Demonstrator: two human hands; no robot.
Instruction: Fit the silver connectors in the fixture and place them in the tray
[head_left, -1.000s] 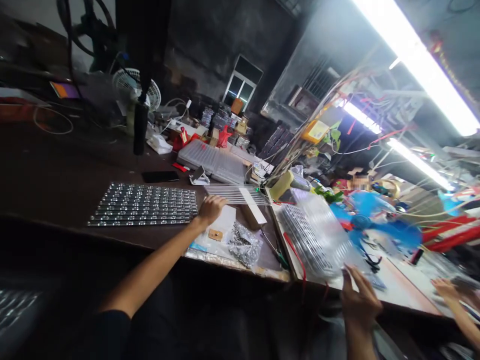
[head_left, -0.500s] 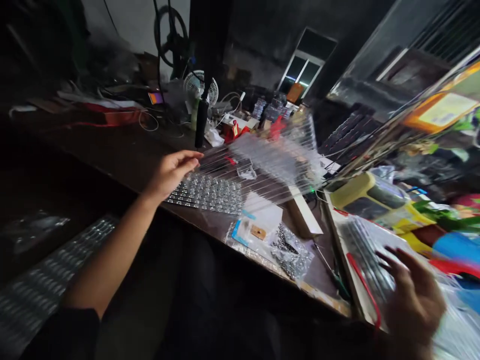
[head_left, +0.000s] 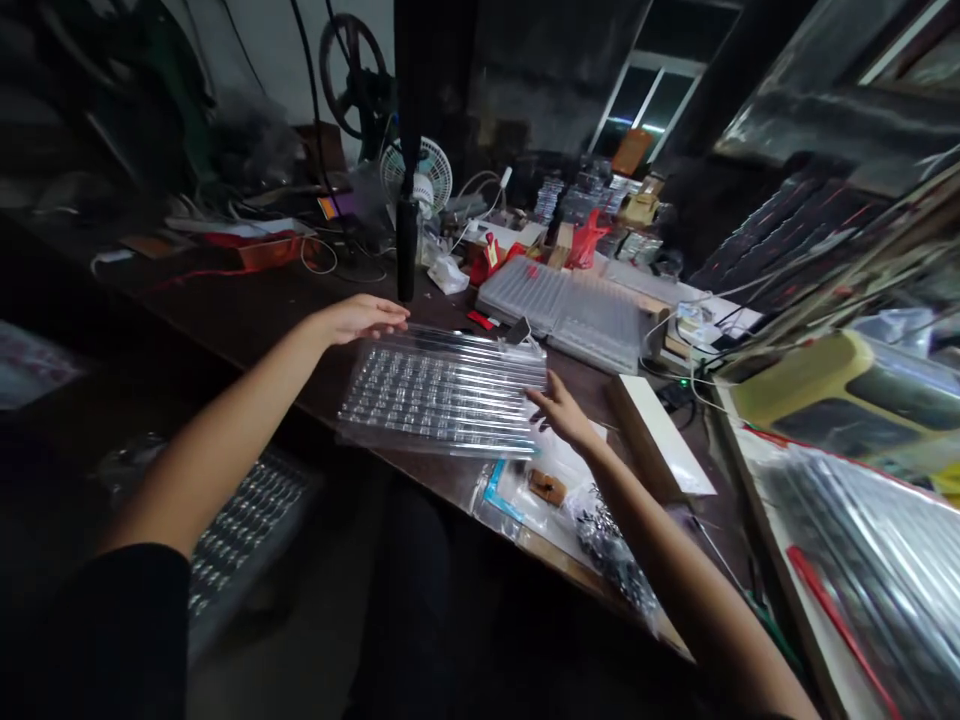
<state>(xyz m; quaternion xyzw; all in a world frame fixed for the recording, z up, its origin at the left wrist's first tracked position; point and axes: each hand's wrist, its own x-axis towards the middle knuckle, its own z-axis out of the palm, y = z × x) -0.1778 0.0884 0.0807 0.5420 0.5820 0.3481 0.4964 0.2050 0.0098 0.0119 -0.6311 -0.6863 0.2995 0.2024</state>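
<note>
Two hands were open, gripping nothing: left hand point(head_left: 358, 320) beside a corner of the plastic sheet point(head_left: 442, 392), right hand point(head_left: 561, 412) touching its edge.

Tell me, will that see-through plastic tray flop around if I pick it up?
The clear ribbed plastic tray looks thin, so it would probably bend a little, though its long ridges may stiffen it lengthwise. It likely feels light, since the walls look so thin. Its glossy plastic could also slide easily across the dark table, so the right hand might need a firm grip.
</note>
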